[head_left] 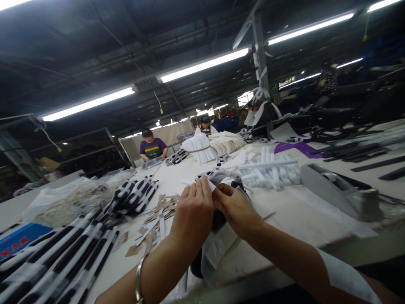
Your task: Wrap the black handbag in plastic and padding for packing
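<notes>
My left hand (193,207) is closed, its fingers bent together over a small white piece (211,184) that looks like a paper or foam strip. Against the other end of that piece, my right hand (234,207) pinches with thumb and forefinger. Most of the piece is hidden behind the fingers. Below my hands, at the table edge, lies a black item with a translucent white sheet (218,249); its kind is unclear.
Black-and-white striped strips (60,253) are piled at the left beside cardboard scraps (152,228). A grey tape dispenser (338,190) stands right, near white rolls (268,169). A bundle of white sheets (201,148) lies farther back. Across the table a person (152,145) works.
</notes>
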Available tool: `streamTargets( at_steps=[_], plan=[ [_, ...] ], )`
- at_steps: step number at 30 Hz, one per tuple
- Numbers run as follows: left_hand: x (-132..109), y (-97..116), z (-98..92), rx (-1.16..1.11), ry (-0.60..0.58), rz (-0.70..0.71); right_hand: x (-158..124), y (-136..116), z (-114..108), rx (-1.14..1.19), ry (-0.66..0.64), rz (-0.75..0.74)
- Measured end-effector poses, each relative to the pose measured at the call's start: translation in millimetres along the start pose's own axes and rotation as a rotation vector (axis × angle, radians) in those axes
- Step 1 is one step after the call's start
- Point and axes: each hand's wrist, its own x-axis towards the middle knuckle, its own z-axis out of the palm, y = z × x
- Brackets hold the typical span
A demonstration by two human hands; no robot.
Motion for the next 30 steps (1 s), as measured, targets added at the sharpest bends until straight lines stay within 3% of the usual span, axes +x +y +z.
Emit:
streamTargets(
  at_steps=[5,10,14,19,23,25,27,29,30],
  plan=[
    [-4.6,0.6,10.5,-0.019,-0.030,-0.031,-5.6,-3.4,-4.9,0.005,-0.099,0.000],
    [-5.1,-0.8,3.9,-0.224,0.000,-0.043,-6.2,-6.7,-5.9,-0.067,-0.043,-0.017],
    [1.3,-17.1,-3.8,-0.653,-0.128,-0.255,-1.1,-9.2,-12.9,-0.114,-0.049,-0.019],
    [9.8,-37.5,7.0,-1.475,-0.324,-0.526,1.3,-11.0,-15.6,-0.258,-0.009,-0.039],
    [11.3,-33.5,11.4,-1.511,-0.404,-0.720,5.7,-13.2,-20.9,-0.436,-0.088,-0.121],
    [10.0,-32.2,10.9,-1.457,-0.393,-0.791,11.0,-23.8,-38.4,-0.616,-0.168,-0.200],
    [8.0,-34.1,11.1,-1.429,-0.394,-0.853,14.3,-46.7,-70.6,-0.912,-0.158,-0.324],
    [5.9,-37.8,13.1,-1.429,-0.416,-0.903,12.7,-82.6,-114.9,-1.273,-0.001,-0.443],
    [5.0,-39.7,14.7,-1.434,-0.430,-0.925,9.9,-104.5,-139.4,-1.475,0.173,-0.473]
  ],
)
